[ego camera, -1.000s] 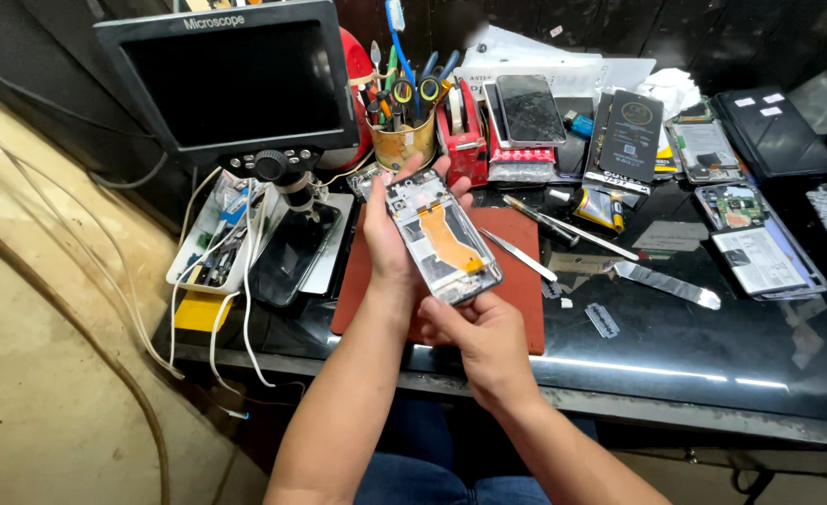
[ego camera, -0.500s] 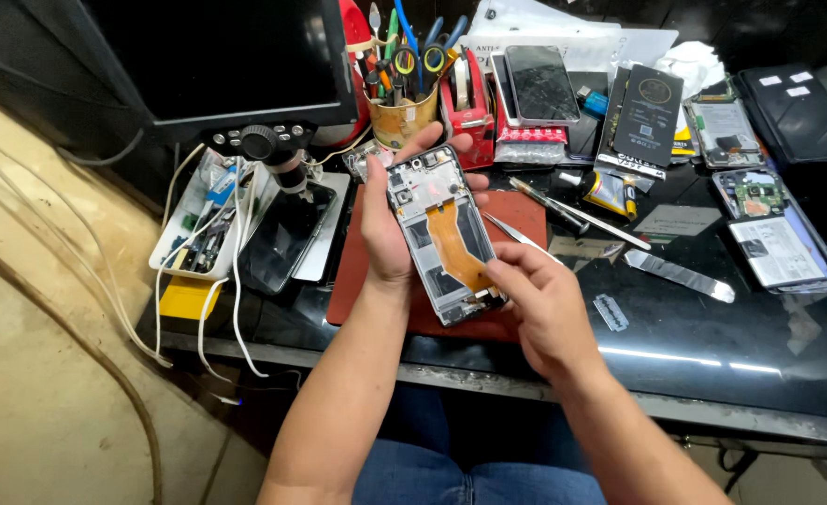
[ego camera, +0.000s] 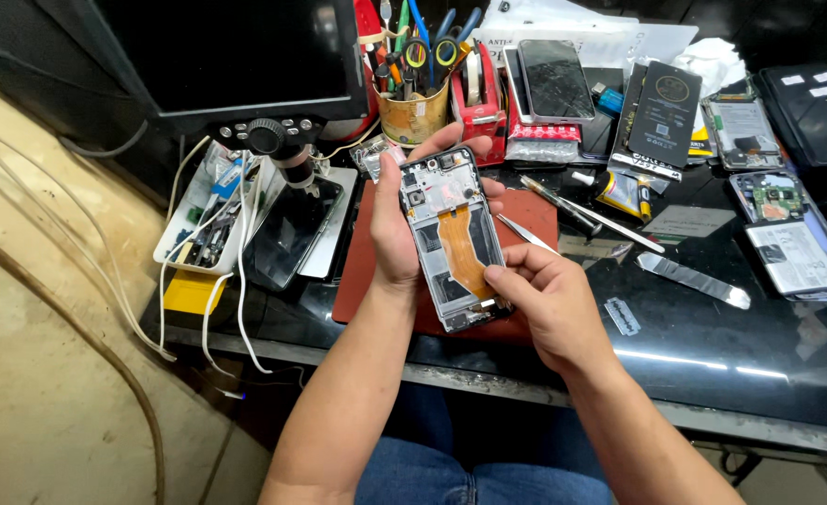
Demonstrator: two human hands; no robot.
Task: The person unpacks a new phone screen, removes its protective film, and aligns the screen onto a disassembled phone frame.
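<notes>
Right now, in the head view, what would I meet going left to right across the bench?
White cables → microscope → left hand → opened phone → right hand → razor blade → metal spudger → circuit board.

Head camera, looking steeply down, close over workbench [ego camera: 712,374], probably seated

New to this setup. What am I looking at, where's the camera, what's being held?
No machine here: a person works with two bare hands. The single camera sits on their head and looks down at a dark workbench.

The left hand grips an opened phone, back cover off, with an orange flex cable showing down its middle. The right hand pinches the phone's lower end.

Beneath the hands lies a reddish work mat. Around it: a microscope with a dark monitor, a cup of scissors and tools, tweezers, a metal pry tool, a razor blade, and other phones and parts along the back and right.
</notes>
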